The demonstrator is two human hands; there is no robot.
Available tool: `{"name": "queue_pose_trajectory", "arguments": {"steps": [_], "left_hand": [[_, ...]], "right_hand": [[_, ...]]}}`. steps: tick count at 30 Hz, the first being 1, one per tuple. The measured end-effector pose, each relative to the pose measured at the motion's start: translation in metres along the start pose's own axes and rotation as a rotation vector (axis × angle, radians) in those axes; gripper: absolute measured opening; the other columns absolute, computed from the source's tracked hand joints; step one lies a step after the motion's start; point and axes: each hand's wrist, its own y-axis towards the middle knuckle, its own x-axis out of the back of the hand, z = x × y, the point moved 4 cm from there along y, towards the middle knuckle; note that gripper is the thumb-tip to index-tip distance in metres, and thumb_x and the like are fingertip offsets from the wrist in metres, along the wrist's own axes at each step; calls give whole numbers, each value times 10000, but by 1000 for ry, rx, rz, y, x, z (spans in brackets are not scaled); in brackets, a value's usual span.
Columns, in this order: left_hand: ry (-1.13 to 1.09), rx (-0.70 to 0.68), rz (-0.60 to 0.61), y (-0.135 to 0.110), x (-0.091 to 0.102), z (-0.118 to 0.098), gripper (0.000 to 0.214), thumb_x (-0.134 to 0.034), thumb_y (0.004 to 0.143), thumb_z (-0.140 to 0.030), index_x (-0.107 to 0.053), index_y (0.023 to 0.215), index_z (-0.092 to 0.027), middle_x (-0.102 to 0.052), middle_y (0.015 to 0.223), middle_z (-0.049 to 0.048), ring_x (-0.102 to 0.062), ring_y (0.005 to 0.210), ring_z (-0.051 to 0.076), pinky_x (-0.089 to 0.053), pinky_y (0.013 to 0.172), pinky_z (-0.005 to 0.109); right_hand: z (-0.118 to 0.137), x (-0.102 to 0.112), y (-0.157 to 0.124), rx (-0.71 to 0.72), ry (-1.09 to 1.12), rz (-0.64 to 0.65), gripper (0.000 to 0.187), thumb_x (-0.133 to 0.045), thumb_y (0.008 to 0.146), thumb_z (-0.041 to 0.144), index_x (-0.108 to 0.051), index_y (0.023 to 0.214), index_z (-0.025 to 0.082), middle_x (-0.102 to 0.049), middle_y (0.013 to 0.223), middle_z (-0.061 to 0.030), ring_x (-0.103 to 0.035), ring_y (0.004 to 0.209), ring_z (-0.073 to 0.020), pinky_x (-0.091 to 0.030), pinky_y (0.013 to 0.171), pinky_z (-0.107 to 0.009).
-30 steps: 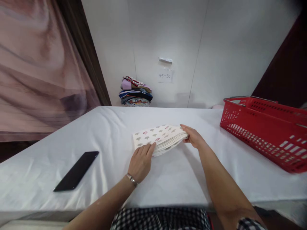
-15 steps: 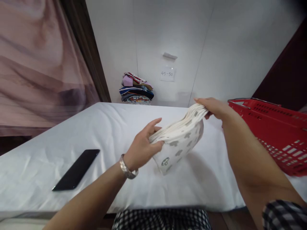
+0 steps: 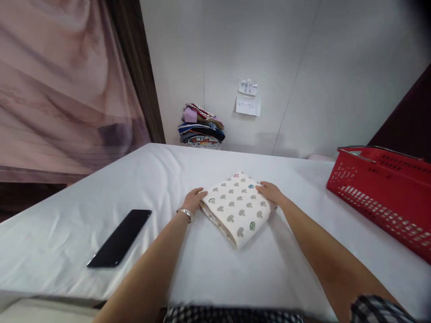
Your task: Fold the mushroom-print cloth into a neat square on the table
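Observation:
A folded white cloth (image 3: 235, 204) printed with grey, green, red and blue mushrooms lies at an angle on the white-covered table (image 3: 188, 273). At its left corner, my left hand (image 3: 195, 198) grips the folded layers; a silver bracelet circles that wrist. My right hand (image 3: 271, 192) holds the cloth's right edge, its thumb and fingertips over the top. Parts of both hands' fingers are hidden by the cloth.
A black phone (image 3: 120, 237) lies on the table's left side. A red plastic basket (image 3: 387, 193) stands at the right. Behind the table's far edge is a stack of folded clothes (image 3: 202, 128). Paper notes (image 3: 248, 106) hang on the wall.
The cloth, held upright and tilted before, now lies flat with its printed face up. Both hands have moved with it, my left slightly left and my right leftward and down.

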Motion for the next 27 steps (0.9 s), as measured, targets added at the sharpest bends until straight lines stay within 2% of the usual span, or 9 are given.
{"name": "queue_pose_trajectory", "arguments": {"steps": [4, 7, 10, 14, 16, 18, 20, 23, 27], "left_hand": [[34, -86, -49, 6, 2, 3, 380, -673, 675, -277, -626, 1037, -169, -641, 1077, 75, -598, 975, 205, -474, 823, 290], [52, -121, -70, 11, 2, 4, 327, -676, 661, -254, -651, 977, -177, -645, 1069, 62, -585, 999, 210, -441, 883, 304], [60, -116, -72, 13, 2, 6, 329, -664, 666, -255, -649, 983, -167, -657, 1016, 69, -596, 969, 218, -449, 871, 317], [54, -80, -46, 5, -2, 6, 362, -632, 705, -261, -615, 1048, -148, -647, 1023, 89, -608, 931, 208, -487, 798, 303], [33, -59, 36, -5, -9, 6, 411, -639, 706, -262, -583, 1099, -156, -625, 1085, 96, -621, 888, 194, -515, 713, 282], [14, -26, 195, -16, -21, 6, 514, -674, 680, -262, -533, 1165, -168, -583, 1165, 109, -629, 845, 189, -531, 619, 265], [34, -2, 318, -26, -31, 6, 624, -713, 641, -266, -485, 1215, -175, -535, 1226, 126, -627, 818, 190, -530, 546, 251], [118, 3, 323, -32, -36, 4, 666, -724, 626, -268, -467, 1232, -167, -514, 1233, 138, -616, 794, 188, -514, 486, 223], [194, -4, 299, -34, -37, -1, 580, -651, 688, -245, -470, 1230, -146, -518, 1203, 140, -604, 778, 179, -498, 462, 206]], "right_hand": [[-33, 10, -16, -74, -57, -22, 635, -549, 739, 556, -540, 1224, 146, -520, 1274, -139, -474, 1168, -298, -373, 965, -387], [-49, 13, -25, -175, 80, 12, 707, -545, 714, 606, -504, 1254, 153, -543, 1239, -144, -567, 1033, -269, -491, 773, -333], [-52, 10, -31, -236, 246, 52, 685, -617, 665, 568, -530, 1211, 164, -595, 1160, -134, -617, 886, -240, -505, 602, -284], [-44, 20, -23, -189, 414, 7, 586, -717, 605, 410, -583, 1112, 148, -665, 987, -106, -633, 813, -218, -499, 610, -263], [-43, 33, -13, -143, 445, -75, 621, -730, 594, 389, -563, 1143, 151, -656, 1011, -108, -634, 823, -218, -504, 641, -268], [-45, 46, -4, -116, 384, -189, 643, -714, 615, 388, -537, 1186, 152, -616, 1103, -123, -626, 878, -228, -506, 703, -286], [-47, 52, 2, -119, 215, -251, 624, -677, 654, 356, -518, 1216, 135, -570, 1182, -139, -595, 976, -252, -482, 809, -324], [-39, 44, 6, -54, -118, -248, 569, -596, 720, 302, -497, 1243, 102, -490, 1284, -163, -464, 1173, -284, -367, 975, -374], [1, 15, -4, 217, -335, -231, 531, -433, 847, 389, -423, 1309, 128, -313, 1430, -126, -247, 1324, -241, -223, 1066, -380]]}}
